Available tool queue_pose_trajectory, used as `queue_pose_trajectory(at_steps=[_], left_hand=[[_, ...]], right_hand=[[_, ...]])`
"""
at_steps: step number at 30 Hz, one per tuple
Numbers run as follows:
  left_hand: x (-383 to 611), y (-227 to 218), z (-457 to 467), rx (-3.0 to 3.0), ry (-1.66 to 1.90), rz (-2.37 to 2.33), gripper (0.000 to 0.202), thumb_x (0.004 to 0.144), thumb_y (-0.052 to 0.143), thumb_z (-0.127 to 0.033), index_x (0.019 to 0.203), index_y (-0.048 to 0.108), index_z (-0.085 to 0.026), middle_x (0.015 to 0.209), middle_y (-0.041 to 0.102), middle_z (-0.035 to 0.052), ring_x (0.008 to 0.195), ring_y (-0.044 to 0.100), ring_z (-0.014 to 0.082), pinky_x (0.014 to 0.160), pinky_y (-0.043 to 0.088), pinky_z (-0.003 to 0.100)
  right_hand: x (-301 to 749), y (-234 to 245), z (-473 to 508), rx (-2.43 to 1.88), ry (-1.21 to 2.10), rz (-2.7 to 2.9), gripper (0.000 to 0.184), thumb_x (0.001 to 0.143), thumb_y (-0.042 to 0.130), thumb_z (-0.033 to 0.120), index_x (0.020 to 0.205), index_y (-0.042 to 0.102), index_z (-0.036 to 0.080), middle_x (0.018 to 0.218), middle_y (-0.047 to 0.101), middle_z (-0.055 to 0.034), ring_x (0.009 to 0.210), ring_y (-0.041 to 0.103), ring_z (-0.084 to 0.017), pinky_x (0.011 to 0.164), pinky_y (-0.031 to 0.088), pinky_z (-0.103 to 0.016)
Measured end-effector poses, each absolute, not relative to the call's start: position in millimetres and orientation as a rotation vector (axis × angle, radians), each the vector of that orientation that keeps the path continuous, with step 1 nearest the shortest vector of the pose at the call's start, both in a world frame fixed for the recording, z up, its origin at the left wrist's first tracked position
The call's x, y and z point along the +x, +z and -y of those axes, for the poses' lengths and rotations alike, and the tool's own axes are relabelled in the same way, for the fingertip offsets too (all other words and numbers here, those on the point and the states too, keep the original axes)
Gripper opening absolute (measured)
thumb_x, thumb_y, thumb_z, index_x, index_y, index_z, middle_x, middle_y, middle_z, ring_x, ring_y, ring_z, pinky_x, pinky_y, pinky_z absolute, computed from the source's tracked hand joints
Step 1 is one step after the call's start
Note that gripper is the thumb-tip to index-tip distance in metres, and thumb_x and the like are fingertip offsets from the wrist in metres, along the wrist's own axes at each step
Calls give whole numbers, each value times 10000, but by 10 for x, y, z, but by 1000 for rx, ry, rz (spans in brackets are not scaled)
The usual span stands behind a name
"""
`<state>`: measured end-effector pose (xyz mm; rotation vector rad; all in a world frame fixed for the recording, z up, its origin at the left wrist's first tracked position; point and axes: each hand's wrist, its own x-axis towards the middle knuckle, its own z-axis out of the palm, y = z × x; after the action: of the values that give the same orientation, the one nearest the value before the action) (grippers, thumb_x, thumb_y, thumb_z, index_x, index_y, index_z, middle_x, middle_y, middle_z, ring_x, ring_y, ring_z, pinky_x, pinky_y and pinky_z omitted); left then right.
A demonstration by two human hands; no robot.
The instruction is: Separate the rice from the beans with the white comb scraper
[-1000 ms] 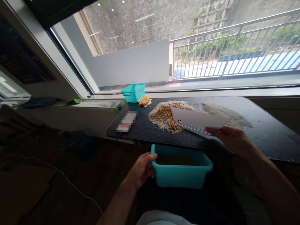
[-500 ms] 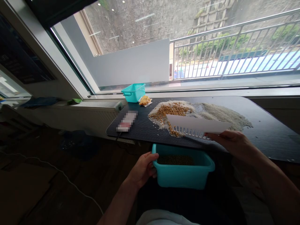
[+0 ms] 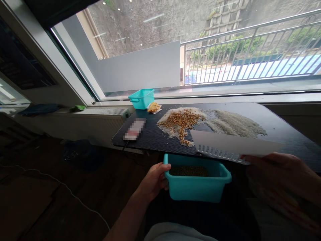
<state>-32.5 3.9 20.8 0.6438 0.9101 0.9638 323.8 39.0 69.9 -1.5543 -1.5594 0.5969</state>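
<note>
My left hand (image 3: 153,180) grips the left rim of a teal plastic tub (image 3: 198,189) held below the front edge of the black table (image 3: 283,132); dark beans lie in its bottom. My right hand (image 3: 278,170) holds a white slotted scraper (image 3: 230,147) lifted above the table's front edge, over the tub's right side. On the table a pile of yellow beans (image 3: 182,121) mixed with white rice lies left of a heap of plain rice (image 3: 233,123).
A second teal tub (image 3: 141,98) stands at the table's back left corner beside a yellow snack packet (image 3: 153,107). A blurred flat item (image 3: 134,129) lies near the left edge. A radiator (image 3: 100,115) and a large window are behind; a white cable (image 3: 62,190) crosses the floor.
My right hand drew the scraper back from the bean pile toward me and to the right, lifting it off the table. A short trail of beans now points toward the front edge. The left hand stayed on the tub.
</note>
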Motion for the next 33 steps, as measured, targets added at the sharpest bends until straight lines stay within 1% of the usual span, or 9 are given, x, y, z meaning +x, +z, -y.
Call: queue_pose_trajectory(at_steps=[3, 5, 6, 9, 13, 19, 23, 28, 33], left_hand=[[-325, 218, -37, 635, 967, -919, 513, 639, 853, -468, 566, 415, -210, 446, 347, -107, 378, 308, 45, 393, 285, 205], [-325, 223, -33, 631, 968, -922, 510, 630, 859, -468, 571, 424, -208, 446, 351, -107, 376, 314, 45, 391, 290, 206], [-326, 224, -31, 631, 970, -921, 506, 629, 860, -470, 577, 431, -207, 447, 353, -107, 376, 317, 46, 391, 291, 206], [-327, 221, -25, 643, 972, -924, 497, 639, 852, -478, 590, 439, -207, 450, 351, -110, 372, 319, 46, 392, 291, 208], [-327, 219, -20, 662, 968, -936, 516, 642, 845, -491, 585, 414, -213, 446, 348, -109, 365, 315, 45, 393, 284, 210], [-324, 247, -17, 653, 964, -945, 543, 618, 857, -507, 573, 403, -212, 446, 355, -106, 373, 320, 43, 393, 285, 205], [-322, 253, -18, 642, 960, -955, 550, 583, 876, -515, 580, 417, -212, 437, 358, -110, 370, 323, 44, 394, 296, 206], [-322, 237, -18, 659, 959, -947, 560, 600, 860, -539, 583, 405, -214, 442, 341, -112, 360, 316, 43, 388, 293, 204], [-323, 236, -18, 665, 960, -942, 563, 615, 854, -531, 577, 390, -216, 445, 339, -110, 365, 323, 46, 391, 291, 205]], right_hand=[[3168, 702, -395, -1478, 867, 1474, 355, 491, 876, 573, 682, 827, 277, 816, 811, -65, 780, 749, -304, 771, 629, -395], [3069, 727, -434, -1463, 863, 1413, 352, 506, 873, 564, 719, 837, 285, 850, 815, -59, 805, 747, -309, 795, 623, -417], [3012, 747, -459, -1467, 848, 1402, 341, 497, 875, 560, 699, 834, 288, 835, 813, -53, 794, 743, -303, 796, 619, -419], [2857, 813, -520, -1497, 843, 1395, 347, 410, 886, 551, 603, 811, 274, 738, 797, -49, 699, 715, -264, 722, 614, -390], [2791, 848, -541, -1510, 846, 1401, 353, 416, 871, 550, 597, 810, 253, 706, 790, -56, 630, 689, -231, 640, 592, -355], [2813, 850, -579, -1534, 757, 1375, 382, 411, 852, 593, 580, 789, 257, 648, 768, -53, 637, 692, -250, 655, 585, -378], [2741, 847, -620, -1491, 799, 1395, 407, 454, 841, 602, 623, 794, 235, 684, 772, -60, 677, 696, -247, 687, 584, -380], [2755, 807, -619, -1504, 797, 1423, 453, 449, 836, 644, 640, 799, 235, 713, 785, -60, 687, 709, -256, 704, 588, -395], [2788, 809, -616, -1495, 767, 1434, 461, 445, 836, 651, 633, 806, 232, 694, 785, -67, 658, 706, -258, 661, 584, -389]])
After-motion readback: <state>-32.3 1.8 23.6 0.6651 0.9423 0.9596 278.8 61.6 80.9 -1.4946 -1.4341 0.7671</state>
